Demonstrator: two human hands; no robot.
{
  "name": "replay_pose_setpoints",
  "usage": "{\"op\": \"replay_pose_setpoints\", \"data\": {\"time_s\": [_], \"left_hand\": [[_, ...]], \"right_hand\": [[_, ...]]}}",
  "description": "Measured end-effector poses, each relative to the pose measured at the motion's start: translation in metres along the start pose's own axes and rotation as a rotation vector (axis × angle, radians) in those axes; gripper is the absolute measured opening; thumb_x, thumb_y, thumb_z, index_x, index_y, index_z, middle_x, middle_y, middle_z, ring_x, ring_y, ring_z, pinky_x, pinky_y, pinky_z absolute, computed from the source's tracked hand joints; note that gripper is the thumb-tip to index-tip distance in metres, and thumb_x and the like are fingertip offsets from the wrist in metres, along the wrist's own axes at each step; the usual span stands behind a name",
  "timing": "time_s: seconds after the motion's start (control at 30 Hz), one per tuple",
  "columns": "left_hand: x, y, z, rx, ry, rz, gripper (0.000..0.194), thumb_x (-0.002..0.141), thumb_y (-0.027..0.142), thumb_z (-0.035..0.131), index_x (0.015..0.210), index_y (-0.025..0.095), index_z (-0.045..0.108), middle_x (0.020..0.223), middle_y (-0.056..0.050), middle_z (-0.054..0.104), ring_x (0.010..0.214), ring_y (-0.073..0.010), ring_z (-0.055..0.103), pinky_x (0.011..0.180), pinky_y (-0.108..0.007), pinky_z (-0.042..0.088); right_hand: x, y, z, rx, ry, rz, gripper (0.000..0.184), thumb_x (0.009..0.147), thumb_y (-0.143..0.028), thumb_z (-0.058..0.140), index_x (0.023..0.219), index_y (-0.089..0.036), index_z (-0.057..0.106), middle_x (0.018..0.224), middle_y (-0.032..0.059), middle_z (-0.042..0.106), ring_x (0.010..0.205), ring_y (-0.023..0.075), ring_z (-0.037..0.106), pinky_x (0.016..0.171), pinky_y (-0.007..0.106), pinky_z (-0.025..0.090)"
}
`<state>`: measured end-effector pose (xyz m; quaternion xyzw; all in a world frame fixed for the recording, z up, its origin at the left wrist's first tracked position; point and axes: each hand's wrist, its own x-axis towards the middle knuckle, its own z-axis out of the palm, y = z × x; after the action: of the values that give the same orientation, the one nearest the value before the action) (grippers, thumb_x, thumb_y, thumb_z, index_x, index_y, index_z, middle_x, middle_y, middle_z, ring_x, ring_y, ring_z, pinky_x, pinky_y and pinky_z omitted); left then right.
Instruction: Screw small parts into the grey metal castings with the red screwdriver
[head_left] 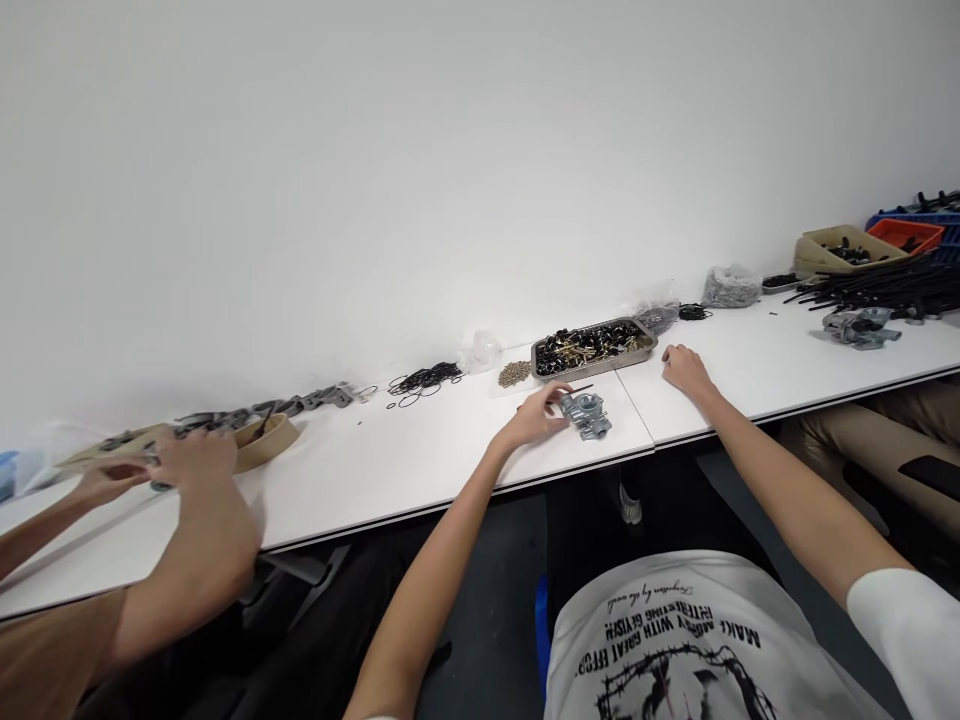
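The left hand [536, 415] pinches the grey metal part [589, 413]; the right hand [684, 368] rests half-curled, its contents I cannot tell. The white shirt [675, 635] reads "Forgotten by the world".

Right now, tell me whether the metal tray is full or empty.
Not empty: small black and gold-coloured parts spread across the metal tray. How deep they lie, I cannot tell.

A grey metal casting [589, 414], round opening upward, sits on the white table [405, 450], its end between the left hand's [537, 415] fingers.
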<state>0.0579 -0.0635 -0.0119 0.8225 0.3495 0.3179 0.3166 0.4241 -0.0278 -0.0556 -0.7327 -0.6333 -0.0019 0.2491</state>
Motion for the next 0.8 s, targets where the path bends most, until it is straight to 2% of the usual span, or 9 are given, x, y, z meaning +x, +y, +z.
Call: {"op": "replay_pose_setpoints", "data": {"time_s": [0.07,0.17,0.23,0.3,0.37,0.47,0.57,0.7,0.8], "left_hand": [[0.007,-0.004,-0.015,-0.040,0.036,-0.008,0.043,0.071,0.018,0.072,0.113,0.021,0.068,0.103,-0.008,0.074,0.094,-0.0227,0.070,0.081,-0.037,0.058],[0.020,-0.013,-0.033,-0.151,0.255,-0.031,0.029,0.072,0.014,0.060,0.099,0.018,0.069,0.088,-0.007,0.074,0.076,-0.0190,0.068,0.069,-0.034,0.056],[0.026,-0.024,-0.039,-0.191,0.484,-0.070,0.023,0.071,0.013,0.054,0.089,0.018,0.067,0.077,-0.004,0.070,0.064,-0.0167,0.062,0.061,-0.031,0.051],[0.027,-0.037,-0.040,-0.153,0.717,-0.117,0.018,0.070,0.013,0.052,0.081,0.019,0.064,0.073,-0.003,0.066,0.063,-0.0166,0.059,0.062,-0.031,0.049],[0.022,-0.050,-0.038,-0.061,0.844,-0.158,0.014,0.071,0.012,0.051,0.075,0.020,0.062,0.076,-0.004,0.067,0.071,-0.0184,0.059,0.071,-0.033,0.049],[0.011,-0.064,-0.035,0.044,0.852,-0.194,0.013,0.072,0.013,0.052,0.072,0.021,0.062,0.080,-0.005,0.068,0.081,-0.0215,0.061,0.081,-0.036,0.049],[0.007,-0.068,-0.031,0.093,0.822,-0.191,0.013,0.075,0.013,0.051,0.073,0.022,0.061,0.083,-0.006,0.067,0.084,-0.0227,0.060,0.085,-0.038,0.048],[0.010,-0.064,-0.026,0.079,0.761,-0.161,0.013,0.076,0.013,0.051,0.072,0.021,0.060,0.082,-0.006,0.066,0.083,-0.0229,0.059,0.085,-0.038,0.047],[0.011,-0.060,-0.024,0.026,0.755,-0.142,0.012,0.075,0.013,0.053,0.071,0.021,0.060,0.077,-0.005,0.064,0.081,-0.0230,0.059,0.083,-0.038,0.047]], "right_hand": [[0.001,-0.003,0.000,0.120,0.093,-0.006,0.036,0.088,-0.007,0.047,0.117,-0.013,0.066,0.120,0.0193,0.063,0.113,0.0311,0.059,0.099,0.042,0.047],[0.012,-0.022,-0.001,0.266,0.200,-0.056,0.036,0.090,-0.010,0.044,0.118,-0.016,0.065,0.121,0.0162,0.062,0.114,0.0289,0.057,0.102,0.042,0.047],[0.025,-0.045,-0.002,0.262,0.165,-0.154,0.034,0.091,-0.011,0.045,0.117,-0.016,0.066,0.120,0.0156,0.064,0.114,0.0282,0.058,0.105,0.043,0.046],[0.041,-0.074,0.000,0.217,0.080,-0.246,0.033,0.092,-0.013,0.048,0.117,-0.016,0.069,0.120,0.0152,0.067,0.115,0.0280,0.059,0.106,0.044,0.046],[0.056,-0.104,0.005,0.172,-0.025,-0.306,0.030,0.093,-0.015,0.053,0.115,-0.016,0.072,0.121,0.0154,0.069,0.116,0.0281,0.061,0.107,0.043,0.046],[0.072,-0.141,0.016,0.097,-0.156,-0.311,0.021,0.092,-0.016,0.063,0.109,-0.014,0.076,0.120,0.0169,0.073,0.116,0.0279,0.064,0.105,0.037,0.047],[0.078,-0.159,0.026,0.056,-0.214,-0.306,0.017,0.090,-0.013,0.068,0.104,-0.014,0.077,0.112,0.0162,0.076,0.109,0.0254,0.067,0.098,0.030,0.049],[0.079,-0.161,0.031,0.056,-0.200,-0.365,0.023,0.088,-0.006,0.067,0.108,-0.013,0.077,0.117,0.0162,0.076,0.103,0.0231,0.069,0.092,0.027,0.050],[0.081,-0.156,0.027,0.111,-0.185,-0.419,0.021,0.089,-0.005,0.063,0.103,-0.010,0.078,0.113,0.0172,0.077,0.096,0.0220,0.069,0.088,0.028,0.050]]}}
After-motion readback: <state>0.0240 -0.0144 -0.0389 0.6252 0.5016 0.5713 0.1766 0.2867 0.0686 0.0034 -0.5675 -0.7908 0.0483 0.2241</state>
